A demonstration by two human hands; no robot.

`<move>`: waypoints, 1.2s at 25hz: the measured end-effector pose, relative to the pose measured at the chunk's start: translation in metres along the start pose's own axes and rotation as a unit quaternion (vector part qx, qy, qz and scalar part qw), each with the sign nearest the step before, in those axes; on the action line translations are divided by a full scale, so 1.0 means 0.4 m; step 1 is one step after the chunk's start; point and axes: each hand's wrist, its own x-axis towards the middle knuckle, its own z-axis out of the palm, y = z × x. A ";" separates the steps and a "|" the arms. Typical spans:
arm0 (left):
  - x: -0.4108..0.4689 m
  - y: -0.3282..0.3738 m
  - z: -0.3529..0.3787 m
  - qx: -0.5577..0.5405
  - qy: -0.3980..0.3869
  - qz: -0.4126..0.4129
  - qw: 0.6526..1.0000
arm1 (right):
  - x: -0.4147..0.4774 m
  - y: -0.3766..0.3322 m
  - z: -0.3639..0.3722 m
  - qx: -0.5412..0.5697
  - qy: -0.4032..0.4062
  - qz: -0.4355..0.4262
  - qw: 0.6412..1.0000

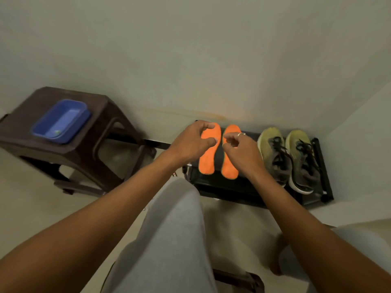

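Two orange insoles lie side by side on a low black shoe rack (234, 188), the left insole (206, 162) and the right insole (229, 168), toes toward the wall. My left hand (190, 141) hovers over the toe of the left insole, with fingers and thumb loosely curled. My right hand (241, 150), a ring on one finger, hangs over the right insole with its fingers loosely curled. Neither hand plainly grips anything. The hands hide part of each insole's front half.
A pair of yellow-green and grey laced shoes (289, 157) stands on the rack to the right of the insoles. A dark brown plastic stool (110, 123) at left carries a blue basin (61, 121). The wall is just behind, and my grey-trousered leg (175, 229) is in front.
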 end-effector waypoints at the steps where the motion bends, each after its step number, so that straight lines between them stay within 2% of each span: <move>1: -0.017 -0.008 -0.029 -0.006 0.014 -0.003 1.000 | -0.006 -0.033 0.025 0.005 -0.012 -0.008 1.000; 8: -0.152 -0.146 -0.300 -0.045 0.145 -0.052 0.987 | 0.001 -0.326 0.264 0.029 -0.108 -0.097 0.989; 13: -0.219 -0.307 -0.494 -0.094 0.238 -0.116 0.960 | 0.030 -0.508 0.492 0.042 -0.158 -0.123 0.979; 17: -0.228 -0.437 -0.627 -0.125 0.334 -0.194 0.914 | 0.060 -0.596 0.666 0.025 -0.199 -0.137 0.970; 23: -0.166 -0.553 -0.767 -0.127 0.484 -0.269 0.823 | 0.171 -0.663 0.862 -0.007 -0.218 -0.144 0.965; 26: -0.138 -0.597 -0.819 -0.112 0.517 -0.297 0.795 | 0.232 -0.673 0.935 -0.040 -0.212 -0.155 0.964; 30: -0.121 -0.656 -0.850 -0.157 0.512 -0.325 0.779 | 0.310 -0.674 0.989 -0.076 -0.218 -0.147 0.962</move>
